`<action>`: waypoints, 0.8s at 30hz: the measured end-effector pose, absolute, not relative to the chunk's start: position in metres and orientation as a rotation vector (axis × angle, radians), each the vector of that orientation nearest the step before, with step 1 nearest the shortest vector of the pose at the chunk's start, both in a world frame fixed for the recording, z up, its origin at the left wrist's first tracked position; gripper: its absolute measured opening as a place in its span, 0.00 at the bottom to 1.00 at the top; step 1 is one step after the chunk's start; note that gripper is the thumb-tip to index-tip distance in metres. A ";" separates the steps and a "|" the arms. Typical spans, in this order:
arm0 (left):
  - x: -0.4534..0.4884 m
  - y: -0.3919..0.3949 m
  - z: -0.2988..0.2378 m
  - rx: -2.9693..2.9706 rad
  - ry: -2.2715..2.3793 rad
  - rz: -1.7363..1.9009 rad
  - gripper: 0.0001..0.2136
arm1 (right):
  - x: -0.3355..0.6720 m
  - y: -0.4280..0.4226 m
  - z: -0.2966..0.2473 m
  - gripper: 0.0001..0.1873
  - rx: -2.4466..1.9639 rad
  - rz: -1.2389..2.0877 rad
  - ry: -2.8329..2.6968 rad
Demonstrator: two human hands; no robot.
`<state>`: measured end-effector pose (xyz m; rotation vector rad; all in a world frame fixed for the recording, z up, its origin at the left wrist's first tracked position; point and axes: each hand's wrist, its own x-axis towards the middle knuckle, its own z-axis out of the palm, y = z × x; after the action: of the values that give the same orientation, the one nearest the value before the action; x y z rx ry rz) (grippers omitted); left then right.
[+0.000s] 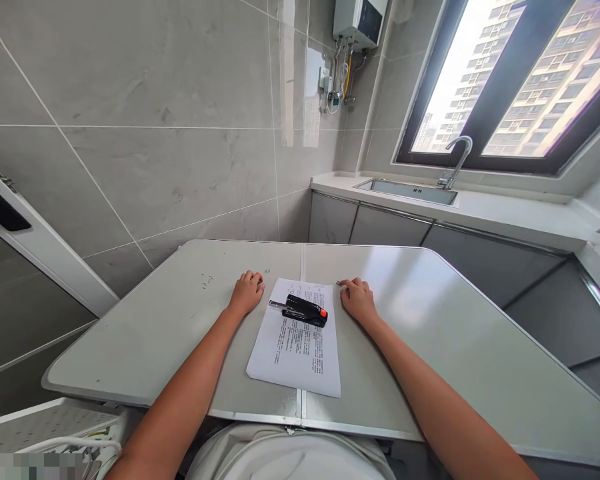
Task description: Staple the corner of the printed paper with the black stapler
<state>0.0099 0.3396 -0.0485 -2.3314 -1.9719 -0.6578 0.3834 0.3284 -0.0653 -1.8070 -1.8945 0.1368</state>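
Note:
A black stapler (306,311) with an orange patch lies on a white printed sheet (305,360) in the middle of the table. Its silvery metal part (276,305) sticks out to the left. Left of the sheet, my left hand (247,291) rests on the tabletop, fingers curled in, and nothing shows in it. To the right of the sheet, my right hand (359,298) lies on the table with bent fingers. At its fingertips is a small silvery piece (339,283), too small to make out. Both hands are apart from the stapler.
The pale folding table (395,373) has a metal seam down its middle and small dark marks at left. A counter with a sink (410,191) and tap (459,160) stands beyond it. A white perforated basket (45,427) is at lower left.

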 end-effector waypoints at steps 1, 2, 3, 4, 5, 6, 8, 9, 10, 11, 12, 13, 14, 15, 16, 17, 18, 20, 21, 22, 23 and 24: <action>0.011 0.339 -0.050 -2.317 -1.959 -0.635 0.09 | 0.382 0.330 -0.067 0.20 -1.815 0.113 -1.921; 0.013 0.339 -0.051 -2.309 -1.951 -0.614 0.10 | 0.381 0.332 -0.068 0.21 -1.826 0.099 -1.947; 0.014 0.339 -0.052 -2.307 -1.944 -0.595 0.10 | 0.380 0.335 -0.068 0.22 -1.837 0.092 -1.971; 0.015 0.338 -0.052 -2.309 -1.938 -0.578 0.11 | 0.379 0.339 -0.068 0.23 -1.849 0.087 -1.993; 0.016 0.338 -0.052 -2.314 -1.932 -0.560 0.12 | 0.378 0.343 -0.067 0.24 -1.859 0.079 -2.012; 0.016 0.338 -0.053 -2.320 -1.928 -0.543 0.12 | 0.378 0.347 -0.066 0.24 -1.865 0.070 -2.029; 0.015 0.338 -0.053 -2.327 -1.926 -0.517 0.13 | 0.376 0.355 -0.064 0.25 -1.868 0.057 -2.047; 0.015 0.338 -0.053 -2.327 -1.927 -0.508 0.13 | 0.376 0.359 -0.063 0.25 -1.868 0.055 -2.049; 0.014 0.339 -0.053 -2.325 -1.926 -0.504 0.13 | 0.375 0.362 -0.063 0.25 -1.867 0.056 -2.049; 0.014 0.339 -0.053 -2.321 -1.925 -0.505 0.13 | 0.375 0.364 -0.062 0.25 -1.865 0.058 -2.048; 0.013 0.339 -0.053 -2.318 -1.923 -0.508 0.13 | 0.375 0.365 -0.062 0.25 -1.865 0.059 -2.047; 0.013 0.339 -0.054 -2.315 -1.921 -0.511 0.12 | 0.376 0.366 -0.062 0.25 -1.863 0.061 -2.043; 0.013 0.338 -0.054 -2.313 -1.919 -0.512 0.12 | 0.377 0.366 -0.062 0.25 -1.850 0.067 -2.036; 0.013 0.338 -0.054 -2.310 -1.918 -0.511 0.12 | 0.378 0.365 -0.061 0.26 -1.824 0.077 -2.018; 0.013 0.339 -0.055 -2.306 -1.918 -0.510 0.12 | 0.379 0.364 -0.061 0.26 -1.784 0.086 -1.984; 0.013 0.339 -0.055 -2.302 -1.918 -0.511 0.12 | 0.379 0.362 -0.060 0.25 -1.730 0.092 -1.938; 0.013 0.339 -0.056 -2.300 -1.916 -0.514 0.12 | 0.378 0.360 -0.059 0.24 -1.664 0.101 -1.889; 0.013 0.340 -0.057 -2.301 -1.914 -0.526 0.12 | 0.374 0.354 -0.057 0.21 -1.496 0.160 -1.861; 0.012 0.341 -0.057 -2.304 -1.914 -0.534 0.11 | 0.370 0.351 -0.055 0.19 -1.392 0.218 -1.910; 0.012 0.342 -0.058 -2.307 -1.915 -0.542 0.11 | 0.365 0.348 -0.054 0.17 -1.269 0.294 -2.004; 0.011 0.342 -0.058 -2.308 -1.917 -0.549 0.11 | 0.360 0.344 -0.053 0.17 -1.141 0.378 -2.117; 0.011 0.342 -0.059 -2.310 -1.918 -0.555 0.11 | 0.355 0.342 -0.052 0.17 -1.019 0.454 -2.228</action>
<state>0.0108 0.3424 -0.0586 -2.3097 -1.9180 -0.5554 0.3553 0.3417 -0.0521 -1.0193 -2.2276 0.4543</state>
